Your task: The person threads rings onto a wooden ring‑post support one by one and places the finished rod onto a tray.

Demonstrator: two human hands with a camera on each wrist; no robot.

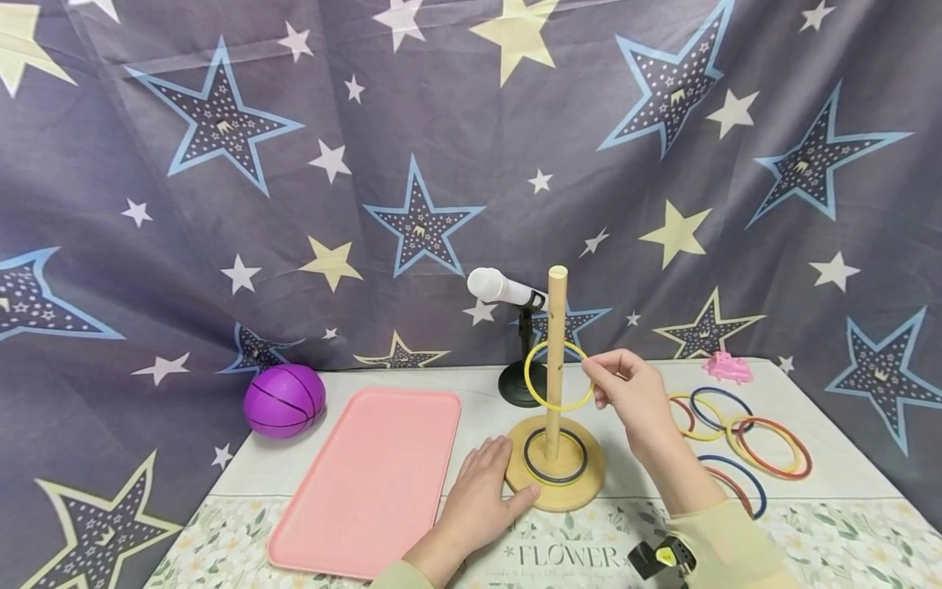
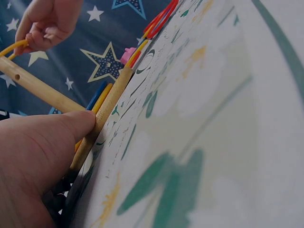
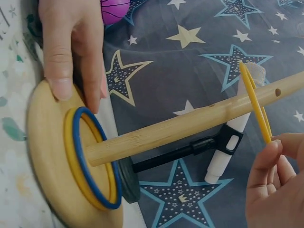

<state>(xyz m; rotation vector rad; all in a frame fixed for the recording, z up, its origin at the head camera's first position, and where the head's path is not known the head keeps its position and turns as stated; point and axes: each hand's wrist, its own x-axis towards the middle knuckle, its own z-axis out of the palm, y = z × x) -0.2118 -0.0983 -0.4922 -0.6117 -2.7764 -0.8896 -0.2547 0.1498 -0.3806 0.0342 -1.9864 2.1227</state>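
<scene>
A wooden post [image 1: 557,327] rises from a round wooden base [image 1: 589,483]. My right hand [image 1: 631,397] pinches the right side of a yellow ring [image 1: 528,378], which hangs tilted around the post partway up. A blue ring [image 3: 77,137] lies over a yellow ring [image 3: 71,156] on the base, both around the foot of the post. My left hand [image 1: 478,499] rests at the base's left edge with fingers extended. In the left wrist view its thumb [image 2: 78,126] touches the base's rim; the other fingers are hidden there.
Several blue, red and yellow rings [image 1: 798,446] lie at the right, with a pink toy [image 1: 728,367] behind them. Behind the post stands a white microphone [image 1: 508,288] on a black stand [image 1: 518,386]. At left are a pink tray [image 1: 368,483] and a purple ball [image 1: 285,401].
</scene>
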